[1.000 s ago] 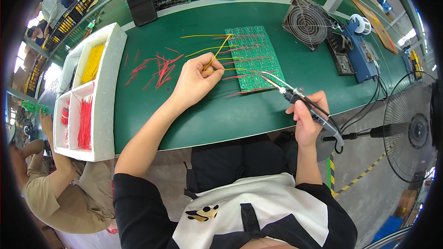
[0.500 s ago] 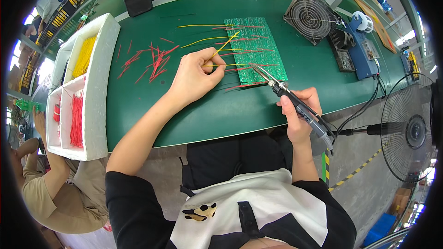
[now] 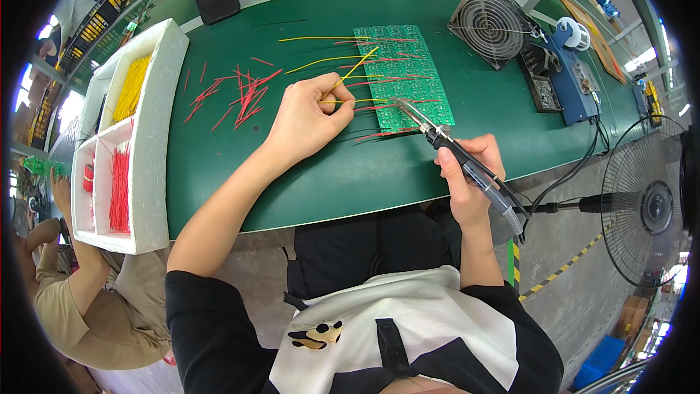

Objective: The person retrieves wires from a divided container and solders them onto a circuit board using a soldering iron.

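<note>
A green circuit board panel (image 3: 429, 87) lies on the green tabletop, with red and yellow wires sticking out past its left side. My left hand (image 3: 310, 115) pinches yellow wires (image 3: 355, 69) just left of the panel; one of them reaches level onto the board and another slants up across its edge. In my right hand (image 3: 470, 175) is a soldering iron (image 3: 467, 158), gripped by its dark handle. Its tip points up and left and meets the board close to the end of the level yellow wire. Whether the tip touches that wire I cannot tell.
Loose red wires (image 3: 250, 96) are scattered left of my hand. A white foam box (image 3: 159, 138) holds yellow and red wires. A square fan (image 3: 492, 22) and a blue soldering station (image 3: 570, 80) stand at right, a round fan (image 3: 656, 204) beyond the edge. Another person (image 3: 95, 306) sits at left.
Very little differs. The soldering iron and my right hand have shifted slightly left and up; my left hand keeps its pinch on the yellow wires.
</note>
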Demonstrator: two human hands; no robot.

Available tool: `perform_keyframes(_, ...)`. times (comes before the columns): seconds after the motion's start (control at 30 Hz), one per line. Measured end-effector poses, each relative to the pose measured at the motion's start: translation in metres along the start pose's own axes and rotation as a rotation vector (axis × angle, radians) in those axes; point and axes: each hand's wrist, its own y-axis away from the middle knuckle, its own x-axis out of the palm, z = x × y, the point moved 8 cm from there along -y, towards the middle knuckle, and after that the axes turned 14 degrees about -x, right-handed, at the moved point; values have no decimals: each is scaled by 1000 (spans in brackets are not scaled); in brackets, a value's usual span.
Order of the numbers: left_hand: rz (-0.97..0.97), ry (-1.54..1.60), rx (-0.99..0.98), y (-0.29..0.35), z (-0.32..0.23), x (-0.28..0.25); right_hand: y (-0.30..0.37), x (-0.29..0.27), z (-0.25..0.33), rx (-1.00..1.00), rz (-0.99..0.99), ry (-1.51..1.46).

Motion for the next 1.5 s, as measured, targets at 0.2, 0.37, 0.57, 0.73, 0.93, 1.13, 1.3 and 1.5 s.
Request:
perform_keyframes(0.2,-8,-8,-10,0,-1,0,-1,1,2,-30,-52,-11)
perform_keyframes(0.37,-6,4,-2,1,-1,0,-1,1,3,-47,-49,7)
perform_keyframes(0.57,-16,-8,2,1,-2,1,1,-2,1,-35,-69,-19)
perform_keyframes(0.73,-22,-13,-3,1,-2,0,2,-5,1,-55,-89,-23)
perform_keyframes(0.93,-30,-16,10,1,-4,0,8,-15,3,-85,-96,-22)
perform_keyframes(1.13,-32,-22,-11,2,-4,1,3,-11,3,-35,-96,-47)
perform_keyframes(1.3,-25,-15,-17,1,-2,0,1,-4,1,26,-33,10)
perform_keyframes(1.5,-26,-14,-16,1,-2,0,1,-5,1,17,-60,-22)
